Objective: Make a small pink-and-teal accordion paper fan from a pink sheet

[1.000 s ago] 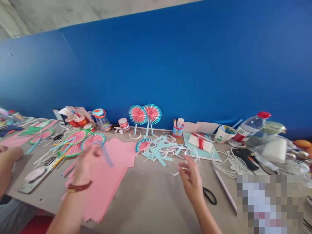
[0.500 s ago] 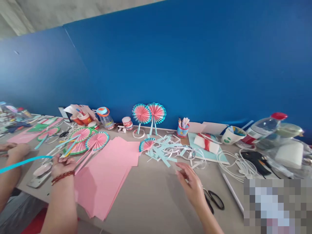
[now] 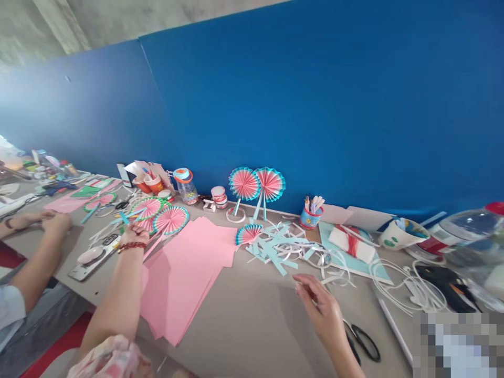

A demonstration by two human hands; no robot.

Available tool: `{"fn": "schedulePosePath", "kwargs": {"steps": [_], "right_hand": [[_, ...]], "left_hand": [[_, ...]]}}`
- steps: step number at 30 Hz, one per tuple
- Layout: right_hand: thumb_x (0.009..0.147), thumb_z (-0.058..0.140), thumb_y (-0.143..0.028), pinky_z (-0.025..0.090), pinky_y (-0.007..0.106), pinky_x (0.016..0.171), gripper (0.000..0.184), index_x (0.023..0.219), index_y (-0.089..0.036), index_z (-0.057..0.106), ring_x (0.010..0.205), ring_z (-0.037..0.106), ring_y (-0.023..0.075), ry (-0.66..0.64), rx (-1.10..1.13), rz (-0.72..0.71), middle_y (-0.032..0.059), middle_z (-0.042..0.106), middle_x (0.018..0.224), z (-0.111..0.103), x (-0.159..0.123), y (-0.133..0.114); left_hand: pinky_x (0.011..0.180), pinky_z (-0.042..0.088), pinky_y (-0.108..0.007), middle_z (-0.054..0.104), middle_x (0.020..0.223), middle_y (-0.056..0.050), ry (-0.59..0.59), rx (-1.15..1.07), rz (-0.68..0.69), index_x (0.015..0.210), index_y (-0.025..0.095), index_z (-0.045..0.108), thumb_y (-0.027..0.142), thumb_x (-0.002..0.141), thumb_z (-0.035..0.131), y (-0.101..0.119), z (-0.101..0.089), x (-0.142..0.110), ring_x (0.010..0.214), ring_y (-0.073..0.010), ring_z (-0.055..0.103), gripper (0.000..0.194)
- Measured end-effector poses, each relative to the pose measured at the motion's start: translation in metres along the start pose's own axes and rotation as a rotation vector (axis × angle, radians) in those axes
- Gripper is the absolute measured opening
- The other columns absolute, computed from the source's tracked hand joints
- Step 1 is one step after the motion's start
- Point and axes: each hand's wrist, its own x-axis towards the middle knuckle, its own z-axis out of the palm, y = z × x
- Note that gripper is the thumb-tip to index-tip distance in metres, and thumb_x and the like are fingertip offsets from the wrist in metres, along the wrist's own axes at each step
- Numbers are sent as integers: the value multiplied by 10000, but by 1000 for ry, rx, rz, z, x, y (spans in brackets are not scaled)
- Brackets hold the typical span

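My left hand (image 3: 134,234), with a red bracelet at its wrist, reaches beside the pleated paper fans, palm turned up and fingers curled. A bright blue paper strip (image 3: 125,217) shows at its fingertips; most of the strip is hidden. One pink fan with a green edge (image 3: 170,219) lies just right of that hand. My right hand (image 3: 317,302) hovers over the grey table (image 3: 252,320), thumb and fingers apart, holding nothing. Black-handled scissors (image 3: 366,341) lie beside its wrist. A small half-folded pink and blue fan (image 3: 249,234) and cut pale-blue strips (image 3: 275,249) lie beyond it.
Pink paper sheets (image 3: 185,283) lie between my hands. Two round fans (image 3: 255,184) lean on the blue partition (image 3: 315,105). A pen cup (image 3: 311,214), white cable (image 3: 409,286) and bottle (image 3: 460,231) stand or lie rightward. At left are a phone (image 3: 94,257) and another person's hands (image 3: 51,220).
My view has turned left. My left hand has moved farther in among the fans, and the long blue strip no longer stretches out to the left. My right hand stays much as before.
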Motion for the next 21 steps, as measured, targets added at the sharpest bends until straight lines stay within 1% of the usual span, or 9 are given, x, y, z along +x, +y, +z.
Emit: {"fn": "schedulePosePath", "kwargs": {"steps": [4, 7, 10, 12, 14, 16, 18, 19, 21], "right_hand": [[939, 524, -421, 552, 260, 707, 274, 1005, -224, 703, 842, 677, 199, -19, -16, 8, 90, 697, 1030, 1, 1, 2], [943, 516, -427, 551, 260, 715, 279, 1009, -232, 704, 845, 676, 196, -34, -23, 9, 84, 701, 1030, 2, 0, 2], [950, 505, -427, 548, 259, 725, 278, 995, -238, 704, 848, 678, 193, -57, -33, -1, 74, 706, 1021, 3, 0, 1], [957, 493, -424, 546, 260, 737, 280, 979, -241, 704, 838, 681, 190, -84, -38, -9, 65, 714, 995, 3, 0, 0], [962, 484, -423, 543, 265, 749, 281, 980, -245, 701, 833, 684, 190, -116, -48, -10, 58, 722, 971, 4, 0, -1], [965, 474, -423, 540, 270, 740, 285, 992, -246, 696, 846, 686, 198, -153, -63, -6, 59, 730, 968, 6, -1, -3], [968, 458, -411, 538, 278, 738, 290, 998, -244, 693, 874, 687, 207, -193, -79, -3, 63, 734, 979, 9, -3, -4], [970, 449, -399, 537, 284, 750, 289, 993, -243, 692, 887, 688, 211, -217, -87, -4, 64, 736, 983, 11, -4, -4], [972, 430, -370, 530, 301, 793, 292, 975, -238, 691, 905, 689, 213, -263, -103, -10, 62, 738, 986, 16, -6, -4]], "left_hand": [[888, 549, -436, 599, 1245, -95, -126, 106, -103, 1239, 168, 577, 356, 948, 595, 0, 14, -26, 1062, -231, 619, 347], [824, 564, -388, 625, 1166, -87, -322, 203, -97, 1204, 158, 587, 378, 959, 574, -11, 43, -69, 966, -193, 639, 329], [635, 533, -287, 674, 892, -36, -600, 304, -29, 1078, 212, 646, 446, 1017, 378, -25, 86, -137, 714, -143, 625, 361], [615, 511, -275, 673, 759, -9, -866, 372, 22, 981, 221, 688, 459, 946, 525, -32, 115, -188, 657, -146, 624, 290], [679, 514, -279, 704, 745, 5, -1140, 430, 83, 918, 238, 727, 432, 757, 764, -35, 141, -233, 684, -160, 653, 255], [790, 505, -291, 733, 836, -8, -1322, 485, 187, 959, 253, 733, 396, 757, 763, -40, 162, -268, 808, -184, 676, 250], [785, 504, -287, 739, 947, -34, -1553, 677, 497, 1019, 244, 713, 397, 871, 642, -49, 177, -290, 877, -198, 682, 225], [780, 507, -285, 737, 986, -43, -1603, 736, 606, 1023, 235, 710, 394, 886, 625, -55, 182, -298, 901, -205, 683, 226], [780, 512, -285, 734, 1023, -50, -1601, 809, 761, 1047, 229, 703, 364, 916, 583, -68, 188, -307, 926, -206, 682, 224]]}}
